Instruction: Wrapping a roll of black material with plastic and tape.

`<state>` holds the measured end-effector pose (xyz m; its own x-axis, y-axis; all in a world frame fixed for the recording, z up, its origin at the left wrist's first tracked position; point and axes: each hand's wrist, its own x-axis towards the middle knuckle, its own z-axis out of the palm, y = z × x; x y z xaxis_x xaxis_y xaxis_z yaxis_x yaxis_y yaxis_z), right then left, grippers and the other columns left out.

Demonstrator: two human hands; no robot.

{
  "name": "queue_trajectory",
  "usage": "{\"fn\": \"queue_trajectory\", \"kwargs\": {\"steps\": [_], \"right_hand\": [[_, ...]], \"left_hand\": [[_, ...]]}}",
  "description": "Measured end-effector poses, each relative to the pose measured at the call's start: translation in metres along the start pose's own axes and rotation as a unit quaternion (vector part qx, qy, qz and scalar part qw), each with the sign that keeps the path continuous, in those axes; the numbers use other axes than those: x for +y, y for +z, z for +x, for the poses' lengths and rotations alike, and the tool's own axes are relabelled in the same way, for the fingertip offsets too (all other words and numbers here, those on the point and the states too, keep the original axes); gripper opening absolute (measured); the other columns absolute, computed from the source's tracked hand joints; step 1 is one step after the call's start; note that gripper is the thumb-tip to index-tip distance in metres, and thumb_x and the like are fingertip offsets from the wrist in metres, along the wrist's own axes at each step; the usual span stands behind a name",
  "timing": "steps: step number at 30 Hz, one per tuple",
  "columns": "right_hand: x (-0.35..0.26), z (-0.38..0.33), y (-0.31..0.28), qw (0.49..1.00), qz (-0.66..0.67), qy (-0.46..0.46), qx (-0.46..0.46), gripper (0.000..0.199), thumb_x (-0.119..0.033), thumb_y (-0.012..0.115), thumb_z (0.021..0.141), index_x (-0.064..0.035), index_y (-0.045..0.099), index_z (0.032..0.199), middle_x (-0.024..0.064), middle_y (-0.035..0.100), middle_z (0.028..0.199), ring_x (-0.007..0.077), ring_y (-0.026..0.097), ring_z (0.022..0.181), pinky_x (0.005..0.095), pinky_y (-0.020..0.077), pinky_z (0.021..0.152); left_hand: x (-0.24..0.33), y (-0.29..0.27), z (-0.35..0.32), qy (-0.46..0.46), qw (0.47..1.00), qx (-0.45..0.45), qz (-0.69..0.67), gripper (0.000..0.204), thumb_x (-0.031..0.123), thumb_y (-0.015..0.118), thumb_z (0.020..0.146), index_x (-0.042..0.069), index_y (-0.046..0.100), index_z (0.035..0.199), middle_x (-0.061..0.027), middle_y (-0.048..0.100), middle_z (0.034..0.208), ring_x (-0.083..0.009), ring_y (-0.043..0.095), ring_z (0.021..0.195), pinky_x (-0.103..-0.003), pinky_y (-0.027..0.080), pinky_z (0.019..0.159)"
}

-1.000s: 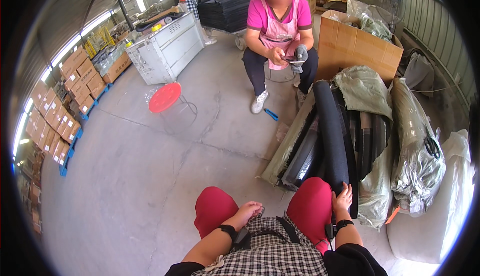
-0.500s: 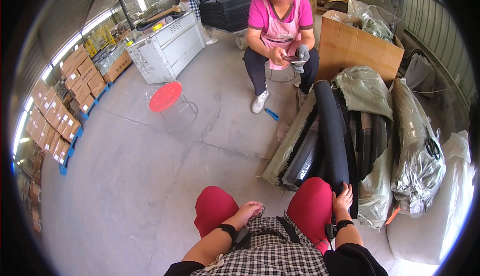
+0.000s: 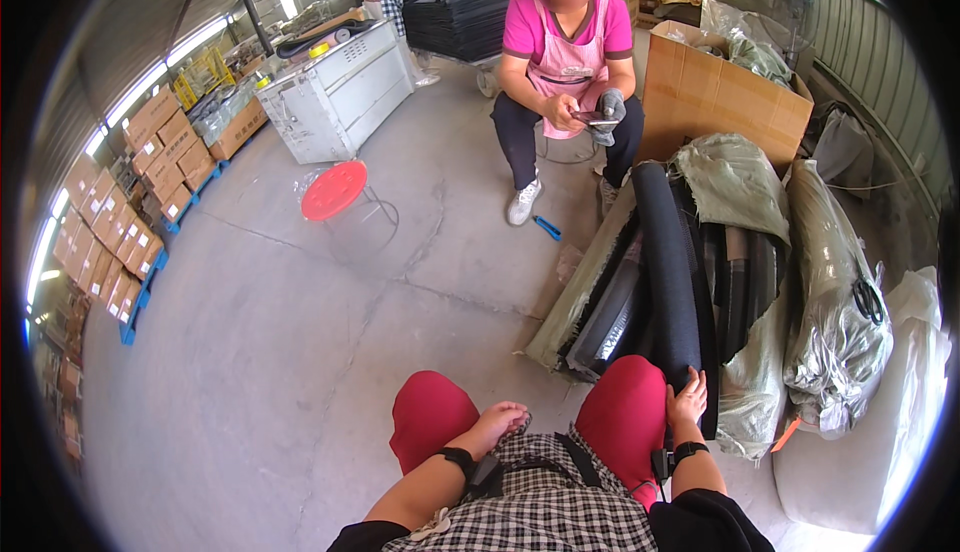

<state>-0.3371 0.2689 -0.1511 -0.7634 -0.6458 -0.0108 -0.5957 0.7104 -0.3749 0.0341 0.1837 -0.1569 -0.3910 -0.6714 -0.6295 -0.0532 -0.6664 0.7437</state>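
1. The right hand (image 3: 688,399) rests with fingers spread on the near end of a long black foam roll (image 3: 668,272), laid against it rather than closed around it; the left hand (image 3: 500,420) lies loosely curled and holding nothing on the person's red-trousered left knee (image 3: 430,422).
2. The roll lies lengthwise on a stack of black sheets and strips (image 3: 640,302) wrapped in grey-green woven sacking (image 3: 735,187), just to the right of the right knee and reaching away toward a brown cardboard box (image 3: 715,97).
3. Judging by how things lie, the work has barely begun: the roll is touched but not lifted, and the bundles around it, including a clear plastic-wrapped sack (image 3: 835,302), sit packed.
4. Across the concrete floor (image 3: 280,352), a seated person in a pink top and apron handles a small dark item; a red round stool (image 3: 333,190) and a small blue tool (image 3: 547,228) lie between.
5. Compared with half a second and a second earlier, both hands keep the same places; only the view has shifted slightly.
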Motion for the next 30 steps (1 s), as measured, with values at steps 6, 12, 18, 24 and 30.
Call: {"fn": "queue_trajectory", "kwargs": {"steps": [6, 12, 18, 24, 30], "right_hand": [[-0.0003, -0.0011, -0.0007, 1.0, -0.007, -0.003, 0.015, 0.068, -0.027, 0.065, 0.071, -0.0245, 0.027, 0.127, 0.0077, 0.023, 0.137, 0.0303, 0.028, 0.124, 0.0441, 0.028, 0.098], [0.0015, 0.0005, 0.0003, 1.0, 0.002, -0.005, 0.0, 0.068, -0.029, 0.063, 0.071, -0.024, 0.026, 0.128, 0.0079, 0.021, 0.138, 0.0314, 0.025, 0.125, 0.0456, 0.0249, 0.1], [0.0003, 0.0001, -0.0015, 1.0, 0.009, 0.0, -0.002, 0.068, -0.029, 0.064, 0.071, -0.0239, 0.026, 0.128, 0.008, 0.022, 0.138, 0.0319, 0.025, 0.124, 0.0454, 0.0241, 0.1], [0.0014, 0.0002, 0.0, 1.0, 0.008, -0.001, -0.002, 0.068, -0.029, 0.064, 0.071, -0.024, 0.026, 0.128, 0.0078, 0.021, 0.139, 0.0315, 0.025, 0.125, 0.0451, 0.0241, 0.1], [0.0, -0.0006, -0.0013, 1.0, 0.004, -0.002, 0.001, 0.068, -0.029, 0.063, 0.072, -0.0237, 0.026, 0.128, 0.0079, 0.021, 0.139, 0.0309, 0.025, 0.125, 0.0451, 0.0244, 0.1]], "left_hand": [[0.0026, 0.0023, -0.0023, 0.001, 1.0, 0.003, -0.003, 0.015, 0.013, 0.052, 0.082, 0.007, 0.057, 0.095, -0.0039, 0.061, 0.089, -0.0094, 0.056, 0.078, -0.021, 0.043, 0.068], [0.0024, 0.0028, -0.004, 0.004, 1.0, 0.006, -0.006, 0.016, 0.013, 0.052, 0.082, 0.006, 0.056, 0.096, -0.0037, 0.061, 0.088, -0.0092, 0.055, 0.078, -0.021, 0.043, 0.069], [0.0055, 0.0052, -0.0065, -0.001, 1.0, 0.011, -0.007, 0.016, 0.013, 0.052, 0.082, 0.006, 0.057, 0.096, -0.0037, 0.061, 0.088, -0.0093, 0.056, 0.077, -0.021, 0.043, 0.069], [0.0042, 0.0027, -0.0047, 0.001, 1.0, 0.007, 0.006, 0.017, 0.015, 0.05, 0.085, 0.004, 0.056, 0.097, -0.0061, 0.061, 0.091, -0.0115, 0.057, 0.081, -0.022, 0.045, 0.072], [0.0041, 0.0026, -0.0052, -0.001, 1.0, 0.007, 0.007, 0.018, 0.015, 0.05, 0.085, 0.004, 0.056, 0.098, -0.0057, 0.061, 0.091, -0.0114, 0.057, 0.082, -0.022, 0.045, 0.072]]}}
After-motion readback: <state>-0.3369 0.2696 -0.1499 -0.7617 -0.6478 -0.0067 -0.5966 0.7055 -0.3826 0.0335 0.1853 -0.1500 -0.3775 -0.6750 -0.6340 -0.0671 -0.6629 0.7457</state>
